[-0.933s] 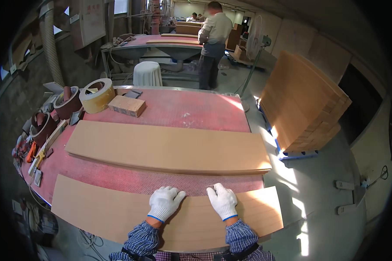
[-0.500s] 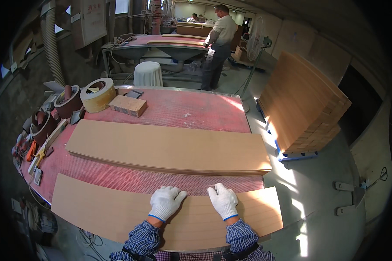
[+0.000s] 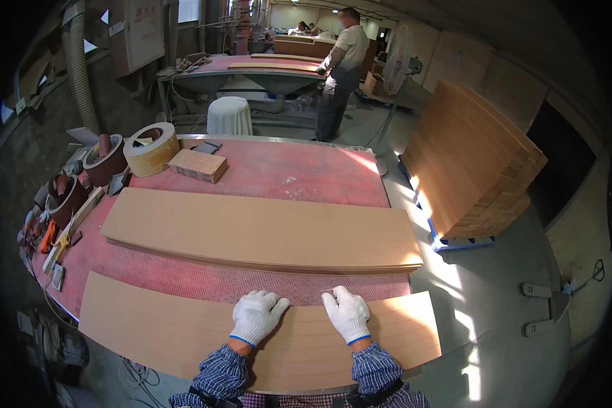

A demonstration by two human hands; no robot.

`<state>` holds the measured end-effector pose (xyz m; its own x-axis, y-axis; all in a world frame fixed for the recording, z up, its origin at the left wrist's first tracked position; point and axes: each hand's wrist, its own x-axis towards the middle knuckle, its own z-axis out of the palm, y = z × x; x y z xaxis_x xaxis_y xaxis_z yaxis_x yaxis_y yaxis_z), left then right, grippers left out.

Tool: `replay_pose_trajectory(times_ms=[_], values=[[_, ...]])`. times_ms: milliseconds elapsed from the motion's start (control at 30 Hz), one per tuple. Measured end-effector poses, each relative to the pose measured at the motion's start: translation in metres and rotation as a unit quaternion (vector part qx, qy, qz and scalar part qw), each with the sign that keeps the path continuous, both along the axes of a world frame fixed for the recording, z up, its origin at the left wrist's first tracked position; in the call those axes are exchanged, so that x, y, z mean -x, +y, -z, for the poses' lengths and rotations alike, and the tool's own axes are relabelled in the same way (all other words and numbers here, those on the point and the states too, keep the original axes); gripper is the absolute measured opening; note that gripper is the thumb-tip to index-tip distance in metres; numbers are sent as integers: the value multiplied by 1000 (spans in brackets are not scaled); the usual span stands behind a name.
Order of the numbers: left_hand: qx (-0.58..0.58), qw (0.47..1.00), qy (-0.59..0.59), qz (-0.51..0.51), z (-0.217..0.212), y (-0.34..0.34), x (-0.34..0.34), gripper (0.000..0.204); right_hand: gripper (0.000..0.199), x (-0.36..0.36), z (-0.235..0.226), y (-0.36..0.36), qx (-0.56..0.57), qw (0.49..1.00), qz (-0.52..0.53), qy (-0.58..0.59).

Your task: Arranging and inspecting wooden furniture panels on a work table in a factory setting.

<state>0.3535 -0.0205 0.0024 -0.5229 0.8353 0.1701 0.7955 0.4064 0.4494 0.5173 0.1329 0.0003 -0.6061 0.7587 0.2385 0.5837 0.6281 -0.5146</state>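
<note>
A long, flat wooden board (image 3: 163, 323) lies across the near side of the red-topped table, close to my body. My left hand (image 3: 257, 317), in a white knit glove, is on its far edge; the fingers bend over that edge and the thumb points right. Further right along the same edge, my gloved right hand (image 3: 347, 314) is curled closed over the board, fingertips partly hidden. Beyond both hands lies a low stack of similar boards (image 3: 265, 228), with a strip of red perforated tabletop (image 3: 224, 272) between.
Abrasive rolls (image 3: 105, 160), a tape roll (image 3: 151, 151) and a brick-like block (image 3: 197, 165) sit at the table's far left. A tall board stack (image 3: 469, 163) stands on a blue pallet to the right. Beyond, a person (image 3: 343, 68) stands at another table.
</note>
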Motion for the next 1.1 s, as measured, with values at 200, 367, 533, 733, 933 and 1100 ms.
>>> replay_pose_trajectory(times_ms=[200, 367, 533, 733, 933, 1100], values=[[12, 1000, -5, -3, 0, 0, 0, 41, 24, -1, 1, 0, 1, 1000, -1, 6], [-24, 1000, 7, -9, 0, 0, -1, 36, 24, 0, 1, 0, 0, 1000, 1, 5], [-23, 1000, 4, -10, 1, 0, -1, 36, 24, 0, 2, 0, 0, 1000, 0, 7], [-11, 1000, 8, -11, 1, 0, -1, 37, 25, 0, -1, 0, 9, 1000, -1, 5], [-11, 1000, 6, -10, 3, 1, 0, 36, 25, 0, 3, 1, 16, 1000, 0, 8], [-25, 1000, 4, -13, 1, 2, 1, 36, 27, 0, 4, 2, 22, 1000, 5, -8]])
